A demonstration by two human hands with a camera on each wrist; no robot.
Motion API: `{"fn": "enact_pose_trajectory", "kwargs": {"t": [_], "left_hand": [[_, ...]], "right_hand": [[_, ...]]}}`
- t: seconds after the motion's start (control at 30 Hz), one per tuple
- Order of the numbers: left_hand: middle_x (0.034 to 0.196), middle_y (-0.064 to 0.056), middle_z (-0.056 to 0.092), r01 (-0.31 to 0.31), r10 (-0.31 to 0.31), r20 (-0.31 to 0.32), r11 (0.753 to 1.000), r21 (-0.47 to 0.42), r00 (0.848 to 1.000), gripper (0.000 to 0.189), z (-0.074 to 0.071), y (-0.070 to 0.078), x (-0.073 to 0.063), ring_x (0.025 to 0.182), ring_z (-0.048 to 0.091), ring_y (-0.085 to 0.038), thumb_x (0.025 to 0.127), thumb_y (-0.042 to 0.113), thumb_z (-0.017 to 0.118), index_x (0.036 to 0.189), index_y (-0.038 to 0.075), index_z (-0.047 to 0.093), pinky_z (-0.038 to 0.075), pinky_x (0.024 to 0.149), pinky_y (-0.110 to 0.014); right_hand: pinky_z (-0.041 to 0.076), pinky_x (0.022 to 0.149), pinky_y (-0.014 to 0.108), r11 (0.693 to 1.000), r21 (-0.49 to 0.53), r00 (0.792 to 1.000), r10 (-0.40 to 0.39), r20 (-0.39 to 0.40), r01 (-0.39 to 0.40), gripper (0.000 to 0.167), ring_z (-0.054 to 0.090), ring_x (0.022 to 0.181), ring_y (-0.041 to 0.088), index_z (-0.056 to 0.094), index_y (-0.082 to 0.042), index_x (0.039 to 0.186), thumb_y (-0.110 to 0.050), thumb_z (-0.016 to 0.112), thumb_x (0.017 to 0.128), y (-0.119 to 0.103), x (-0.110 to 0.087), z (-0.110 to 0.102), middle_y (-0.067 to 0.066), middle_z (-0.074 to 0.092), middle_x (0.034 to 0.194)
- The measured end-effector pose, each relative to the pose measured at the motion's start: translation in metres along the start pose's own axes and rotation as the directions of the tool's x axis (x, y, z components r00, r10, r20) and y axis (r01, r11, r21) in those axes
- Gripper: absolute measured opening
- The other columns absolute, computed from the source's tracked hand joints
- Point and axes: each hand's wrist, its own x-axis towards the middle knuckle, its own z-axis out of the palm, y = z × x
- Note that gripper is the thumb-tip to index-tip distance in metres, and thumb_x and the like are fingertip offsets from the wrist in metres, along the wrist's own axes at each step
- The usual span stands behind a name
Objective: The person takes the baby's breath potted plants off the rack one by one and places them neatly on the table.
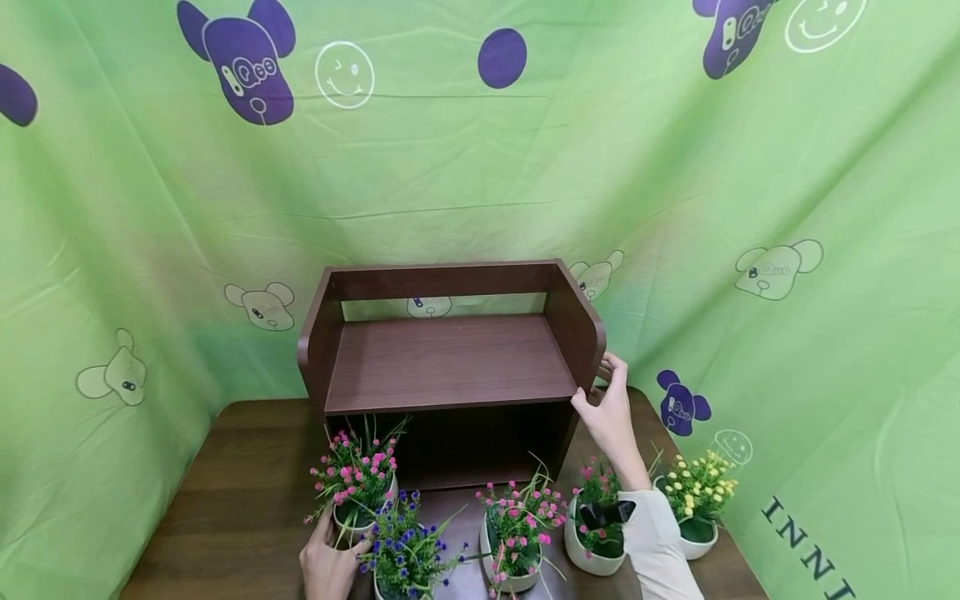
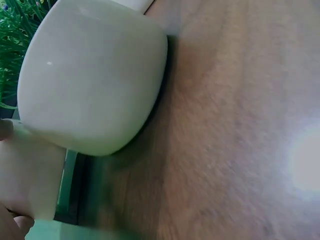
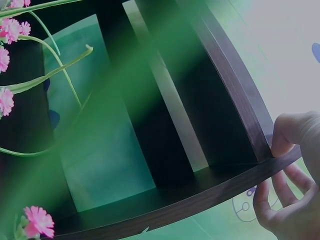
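Observation:
A dark brown wooden two-tier shelf (image 1: 453,358) stands at the back of the table. Its right side panel is pinched between the thumb and fingers of my right hand (image 1: 609,412); the right wrist view shows the thumb on one side of the board edge and fingers on the other. My left hand (image 1: 328,562) grips a white pot (image 2: 32,172) of pink flowers (image 1: 358,467) in front of the shelf's lower left opening. Only fingertips show in the left wrist view. Close beside that pot is another white pot (image 2: 95,75), with blue flowers (image 1: 405,537).
Two more pots of pink flowers (image 1: 521,533) (image 1: 596,533) stand along the front, the right one partly behind my right wrist. A pot of yellow flowers (image 1: 697,500) sits at the table's right edge. Green printed cloth (image 1: 450,167) hangs behind the brown table (image 1: 232,475).

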Motion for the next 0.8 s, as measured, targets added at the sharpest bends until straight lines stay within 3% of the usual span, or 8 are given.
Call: {"fn": "enact_pose_trajectory", "kwargs": {"t": [0.17, 0.27, 0.43, 0.5, 0.57, 0.67, 0.73, 0.8], "left_hand": [[0.118, -0.03, 0.072, -0.042, 0.045, -0.038, 0.997, 0.072, 0.998, 0.083, -0.01, -0.003, -0.007, 0.11, 0.07, -0.048, 0.063, 0.017, 0.096, 0.137, -0.007, 0.065, 0.057, 0.091, -0.057], [0.112, -0.033, 0.072, -0.052, 0.061, -0.099, 0.995, 0.088, 0.993, 0.08, -0.014, -0.005, -0.011, 0.103, 0.071, -0.05, 0.063, 0.018, 0.097, 0.132, -0.008, 0.067, 0.059, 0.084, -0.06], [0.121, -0.036, 0.068, 0.023, -0.023, -0.094, 1.0, 0.005, 0.995, 0.081, -0.021, -0.007, -0.014, 0.109, 0.07, -0.049, 0.067, 0.012, 0.097, 0.136, -0.011, 0.063, 0.06, 0.076, -0.02], [0.125, -0.036, 0.067, 0.044, -0.047, -0.062, 0.998, -0.049, 0.997, 0.081, -0.026, -0.01, -0.015, 0.108, 0.075, -0.026, 0.069, 0.01, 0.096, 0.139, -0.011, 0.062, 0.05, 0.076, -0.006], [0.131, -0.034, 0.066, 0.046, -0.042, 0.039, 0.992, -0.114, 0.998, 0.081, -0.033, -0.014, -0.015, 0.107, 0.069, -0.004, 0.072, 0.008, 0.094, 0.143, -0.01, 0.057, 0.05, 0.082, -0.006], [0.129, -0.016, 0.071, 0.034, -0.013, 0.094, 0.974, -0.225, 0.995, 0.08, -0.039, -0.02, -0.017, 0.102, 0.052, 0.021, 0.075, 0.005, 0.094, 0.144, -0.005, 0.056, 0.045, 0.084, -0.002], [0.127, 0.006, 0.069, 0.007, 0.013, 0.078, 0.965, -0.261, 0.997, 0.079, -0.039, -0.027, -0.019, 0.105, 0.054, 0.02, 0.074, 0.001, 0.094, 0.144, -0.002, 0.055, 0.044, 0.087, -0.003], [0.12, 0.022, 0.064, -0.069, 0.056, -0.053, 0.954, -0.291, 0.997, 0.078, -0.033, -0.037, -0.022, 0.106, 0.056, 0.018, 0.069, -0.009, 0.093, 0.138, -0.007, 0.057, 0.046, 0.088, -0.003]], "right_hand": [[0.04, 0.09, 0.013, 1.0, 0.002, 1.0, -0.005, -0.005, 0.005, 0.068, 0.045, 0.132, 0.038, 0.028, 0.008, 0.152, 0.018, 0.053, 0.089, 0.003, 0.0, 0.0, 0.029, 0.039, 0.148], [0.04, 0.089, 0.012, 1.0, -0.008, 1.0, -0.007, -0.008, 0.007, 0.069, 0.045, 0.131, 0.039, 0.028, 0.007, 0.152, 0.018, 0.053, 0.089, 0.011, 0.002, 0.0, 0.029, 0.039, 0.148], [0.04, 0.09, 0.013, 1.0, -0.023, 1.0, -0.011, -0.008, 0.011, 0.069, 0.046, 0.132, 0.039, 0.027, 0.008, 0.152, 0.018, 0.053, 0.089, 0.014, 0.005, 0.001, 0.028, 0.039, 0.148], [0.041, 0.09, 0.014, 1.0, -0.014, 1.0, -0.016, -0.002, 0.016, 0.068, 0.046, 0.132, 0.041, 0.027, 0.009, 0.151, 0.018, 0.053, 0.089, 0.005, 0.003, 0.0, 0.029, 0.039, 0.147], [0.041, 0.09, 0.014, 1.0, -0.002, 1.0, -0.023, 0.005, 0.023, 0.066, 0.046, 0.131, 0.042, 0.028, 0.012, 0.149, 0.018, 0.053, 0.088, -0.007, 0.0, 0.0, 0.031, 0.039, 0.146], [0.041, 0.09, 0.014, 1.0, -0.005, 1.0, -0.022, 0.01, 0.022, 0.066, 0.045, 0.131, 0.042, 0.027, 0.011, 0.15, 0.017, 0.053, 0.089, -0.007, 0.001, 0.0, 0.031, 0.039, 0.147], [0.041, 0.091, 0.014, 1.0, -0.009, 1.0, -0.019, 0.012, 0.019, 0.066, 0.045, 0.132, 0.042, 0.027, 0.011, 0.15, 0.017, 0.053, 0.089, -0.006, 0.001, 0.0, 0.031, 0.039, 0.147], [0.041, 0.091, 0.014, 1.0, -0.012, 1.0, -0.016, 0.013, 0.016, 0.067, 0.045, 0.132, 0.042, 0.026, 0.011, 0.15, 0.016, 0.053, 0.089, -0.005, 0.0, 0.0, 0.031, 0.039, 0.148]]}}
